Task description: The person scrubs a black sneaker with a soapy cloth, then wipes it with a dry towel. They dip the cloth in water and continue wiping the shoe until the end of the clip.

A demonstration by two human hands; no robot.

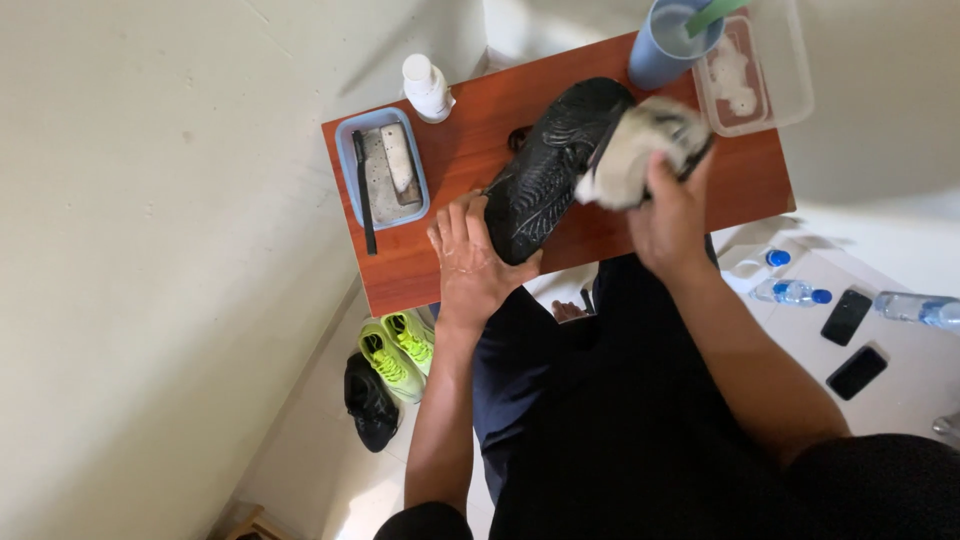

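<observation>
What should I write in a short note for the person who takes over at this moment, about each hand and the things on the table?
Left hand: flat on the red-brown wooden table, pressed against the toe end of the black textured shoe, steadying it.
Right hand: closed on a crumpled whitish cloth, held against the shoe's side.
Nearby: blue tray with a black-handled brush, white bottle, blue cup, clear plastic box.
Done: cannot tell how much of the shoe is wiped.
Left: a yellow-green shoe pair and another black shoe lie on the floor.
</observation>
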